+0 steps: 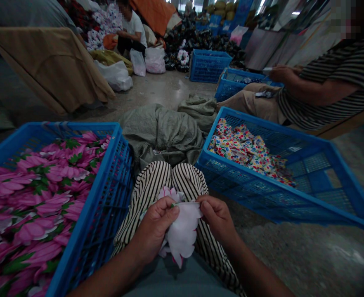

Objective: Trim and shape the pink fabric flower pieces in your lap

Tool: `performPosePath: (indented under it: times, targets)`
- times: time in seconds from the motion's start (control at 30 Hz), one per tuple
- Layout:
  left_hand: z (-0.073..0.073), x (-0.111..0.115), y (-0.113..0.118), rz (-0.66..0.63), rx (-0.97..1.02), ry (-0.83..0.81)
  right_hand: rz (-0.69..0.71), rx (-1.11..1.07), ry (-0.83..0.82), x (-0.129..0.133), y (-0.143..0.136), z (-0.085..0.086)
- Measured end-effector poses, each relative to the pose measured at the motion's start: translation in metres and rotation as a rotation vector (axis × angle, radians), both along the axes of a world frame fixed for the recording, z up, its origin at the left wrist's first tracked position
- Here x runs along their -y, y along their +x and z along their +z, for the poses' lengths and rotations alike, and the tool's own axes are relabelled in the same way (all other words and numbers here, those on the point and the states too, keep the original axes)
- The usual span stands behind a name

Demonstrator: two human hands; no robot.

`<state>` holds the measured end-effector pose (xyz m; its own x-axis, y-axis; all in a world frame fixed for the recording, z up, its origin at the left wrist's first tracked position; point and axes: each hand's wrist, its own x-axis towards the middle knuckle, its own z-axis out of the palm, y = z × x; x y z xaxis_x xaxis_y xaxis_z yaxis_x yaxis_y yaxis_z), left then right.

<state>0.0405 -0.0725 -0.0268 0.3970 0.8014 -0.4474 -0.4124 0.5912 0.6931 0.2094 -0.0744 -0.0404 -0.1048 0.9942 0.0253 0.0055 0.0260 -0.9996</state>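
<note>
A white fabric piece with scalloped, pink-tipped edges (183, 233) hangs between my hands above my striped trousers. My left hand (155, 225) pinches its upper left corner, where a bit of green shows. At the upper right corner, the closed fingertips of my right hand (217, 216) hold the same piece. More pale fabric with pink edges (169, 193) lies on my lap behind it. To the left, a blue crate (115, 165) holds many pink petal pieces with green parts (50, 206).
At right, another blue crate (293, 144) contains colourful printed fabric (244, 150). Grey-green sacks (163, 130) lie beyond my knees. A person in a striped top (321, 82) sits at right; another person (135, 31) sits farther back. A brown cloth-covered object (48, 66) stands at left.
</note>
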Motion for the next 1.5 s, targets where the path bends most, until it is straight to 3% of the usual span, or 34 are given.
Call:
performPosePath:
  times: [0.17,0.27,0.43,0.6,0.67,0.8,0.87,0.97,1.17,1.23,1.33,1.4,1.5]
  targets:
    - [0.000,0.000,-0.001,0.014,0.034,-0.015,-0.104,-0.435,-0.224,-0.004,-0.003,0.000]
    - [0.004,-0.003,0.002,0.043,0.092,-0.055,-0.034,-0.639,-0.385,-0.005,-0.006,0.000]
    - [0.009,-0.011,0.009,0.087,0.092,-0.169,0.152,-0.762,-0.567,0.006,-0.018,-0.010]
    - [-0.005,-0.015,0.011,0.033,0.038,-0.164,0.041,-0.744,-0.545,0.005,-0.028,-0.009]
    - [-0.010,-0.015,0.008,0.058,-0.089,-0.062,-0.003,-0.722,-0.521,0.004,-0.028,-0.007]
    - [-0.004,-0.012,-0.001,0.180,-0.577,0.393,-0.069,-0.669,-0.495,0.003,-0.026,-0.006]
    - [0.004,-0.009,-0.003,0.033,-0.664,0.554,-0.101,-0.654,-0.495,0.003,-0.027,-0.005]
    - [0.015,-0.005,-0.001,-0.194,-0.641,0.621,-0.139,-0.643,-0.501,0.002,-0.028,-0.003]
    - [0.015,-0.005,0.004,-0.175,-0.659,0.599,-0.118,-0.627,-0.487,0.000,-0.030,-0.003]
    - [0.011,-0.006,0.005,-0.167,-0.535,0.469,-0.118,-0.627,-0.496,0.000,-0.031,-0.004]
    - [0.005,-0.004,0.007,-0.119,-0.254,0.146,-0.097,-0.607,-0.484,0.001,-0.033,-0.006]
    - [0.005,-0.004,0.009,-0.070,-0.155,0.035,-0.069,-0.555,-0.430,0.001,-0.033,-0.005]
    - [0.006,-0.003,0.012,-0.030,-0.253,0.142,-0.029,-0.406,-0.332,-0.001,-0.033,-0.001]
